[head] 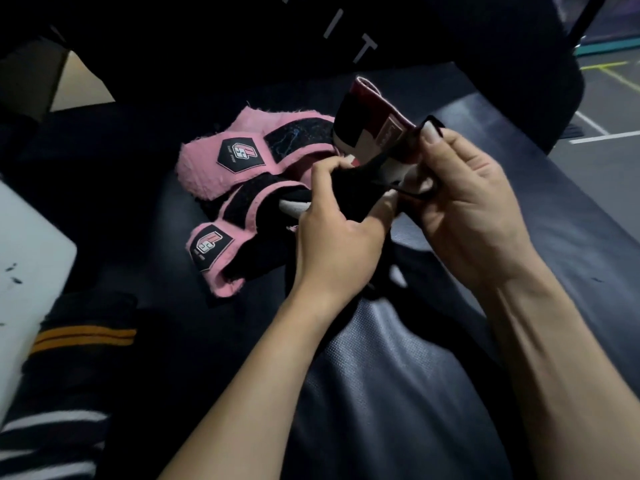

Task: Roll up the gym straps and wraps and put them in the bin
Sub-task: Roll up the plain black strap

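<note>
A dark red, black and white wrist wrap (pixel 372 131) is held up above a black padded bench (pixel 571 237). My left hand (pixel 337 233) grips its black lower part. My right hand (pixel 474 202) pinches the wrap's thin black loop between thumb and fingers. Two pink wraps with black velcro patches and logo badges lie on the bench just behind my left hand: one (pixel 239 150) farther back, one (pixel 214 251) nearer. A black strap (pixel 384 271) hangs down below my hands.
A white bin edge (pixel 31 258) shows at the left. Dark wraps with orange and white stripes (pixel 83 336) lie beside it. A black upright pad with white letters (pixel 346 32) rises behind the bench. Gym floor with lines (pixel 609 109) lies at the right.
</note>
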